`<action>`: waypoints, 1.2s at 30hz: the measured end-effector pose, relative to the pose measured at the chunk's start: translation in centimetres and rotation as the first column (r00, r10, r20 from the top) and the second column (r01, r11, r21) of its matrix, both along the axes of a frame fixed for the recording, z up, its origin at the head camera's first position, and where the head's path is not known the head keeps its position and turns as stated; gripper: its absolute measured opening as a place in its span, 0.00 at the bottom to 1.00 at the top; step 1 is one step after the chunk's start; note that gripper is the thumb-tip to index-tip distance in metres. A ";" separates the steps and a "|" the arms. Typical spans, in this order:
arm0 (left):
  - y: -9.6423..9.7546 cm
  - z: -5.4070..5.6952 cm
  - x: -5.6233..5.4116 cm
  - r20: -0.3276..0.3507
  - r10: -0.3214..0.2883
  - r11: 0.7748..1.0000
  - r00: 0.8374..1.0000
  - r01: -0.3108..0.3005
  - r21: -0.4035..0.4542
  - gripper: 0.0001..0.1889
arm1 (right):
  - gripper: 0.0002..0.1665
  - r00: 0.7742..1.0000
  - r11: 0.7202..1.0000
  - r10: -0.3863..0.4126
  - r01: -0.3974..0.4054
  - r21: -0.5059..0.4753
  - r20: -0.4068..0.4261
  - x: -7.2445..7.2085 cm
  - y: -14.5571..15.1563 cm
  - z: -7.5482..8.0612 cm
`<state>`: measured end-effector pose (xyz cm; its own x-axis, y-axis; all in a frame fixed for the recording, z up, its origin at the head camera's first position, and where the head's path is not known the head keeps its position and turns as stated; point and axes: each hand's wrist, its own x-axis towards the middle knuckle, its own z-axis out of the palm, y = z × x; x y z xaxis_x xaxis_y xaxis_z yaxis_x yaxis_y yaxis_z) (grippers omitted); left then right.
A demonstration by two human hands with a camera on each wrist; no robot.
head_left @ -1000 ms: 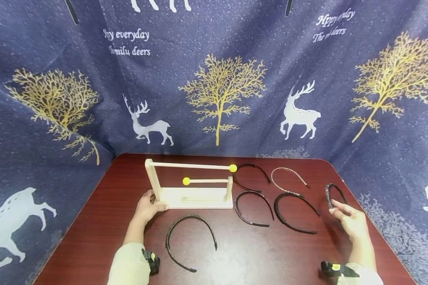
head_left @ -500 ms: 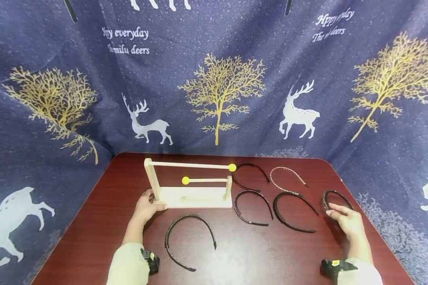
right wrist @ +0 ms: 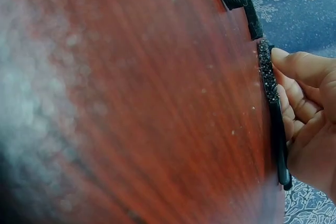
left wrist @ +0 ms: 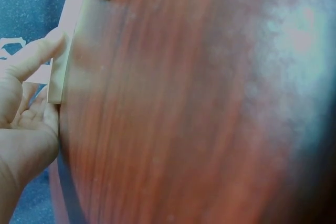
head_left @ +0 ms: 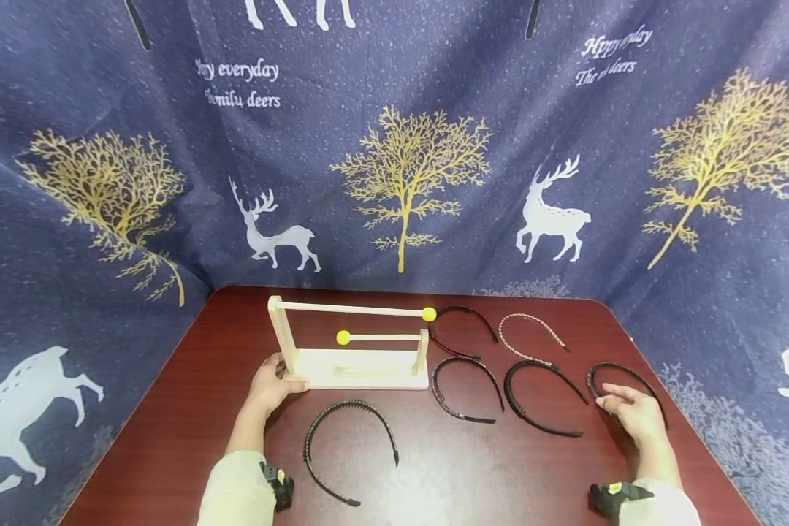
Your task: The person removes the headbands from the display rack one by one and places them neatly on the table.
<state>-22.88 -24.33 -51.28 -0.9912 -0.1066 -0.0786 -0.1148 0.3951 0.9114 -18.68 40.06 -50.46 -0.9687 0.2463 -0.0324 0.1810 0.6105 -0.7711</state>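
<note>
My left hand (head_left: 269, 386) grips the left end of a pale wooden headband stand (head_left: 361, 374), its thumb on the front of the base and its fingers behind. Two rods with yellow ball ends run across this stand at different heights. At the table's right side, my right hand (head_left: 639, 418) pinches a dark headband (head_left: 621, 366), which looks flat against the table. The right wrist view shows sparkly black beading on this headband (right wrist: 266, 69), with the thumb at its edge and the other fingers curled behind.
A beaded headband (head_left: 310, 432) lies before the stand. Right of it are a dark headband (head_left: 463, 308), a light braided headband (head_left: 505, 332), a toothed headband (head_left: 437, 380) and a black headband (head_left: 511, 394). A patterned blue cloth (head_left: 434, 183) hangs behind the brown table (head_left: 486, 482).
My right hand has lowered the headband from a raised, tilted pose to flat near the table's right edge, moving slightly towards me. The left hand and the stand have stayed put.
</note>
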 end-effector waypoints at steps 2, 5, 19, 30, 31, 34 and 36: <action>0.1 -0.1 0.0 -0.002 -0.002 1.000 1.000 0.002 0.001 0.41 | 0.30 1.000 1.000 0.001 -0.001 -0.024 -0.003 0.0 0.0 0.0; 0.1 -0.1 0.1 0.002 0.002 1.000 1.000 -0.002 0.003 0.41 | 0.30 1.000 0.999 0.008 -0.009 -0.036 -0.012 0.0 0.0 0.0; 0.1 0.2 0.2 -0.010 -0.002 1.000 1.000 0.002 -0.011 0.40 | 0.30 1.000 0.998 0.008 -0.009 -0.069 -0.016 0.4 -0.1 0.0; -0.1 0.4 -0.1 -0.012 -0.012 1.000 1.000 0.012 -0.008 0.41 | 0.19 0.978 0.974 -0.061 0.014 -0.228 -0.198 1.2 -1.0 0.5; -0.1 0.4 -0.1 -0.012 -0.012 1.000 1.000 0.012 -0.009 0.41 | 0.20 0.978 0.979 -0.046 0.003 -0.206 -0.205 1.3 -1.1 0.7; -0.2 0.2 -0.1 -0.002 -0.012 1.000 1.000 0.012 -0.015 0.41 | 0.23 0.978 0.992 0.003 -0.029 -0.120 -0.209 1.7 -1.7 1.3; -0.2 0.0 -0.1 0.001 -0.015 1.000 1.000 0.015 -0.024 0.42 | 0.25 0.978 0.996 0.028 -0.045 -0.076 -0.204 1.9 -2.2 1.8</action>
<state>-23.02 -24.49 -51.26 -0.9926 -0.0941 -0.0768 -0.1094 0.4184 0.9017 -16.75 37.83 -48.61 -0.9654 0.2151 0.1475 -0.0055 0.5487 -0.8360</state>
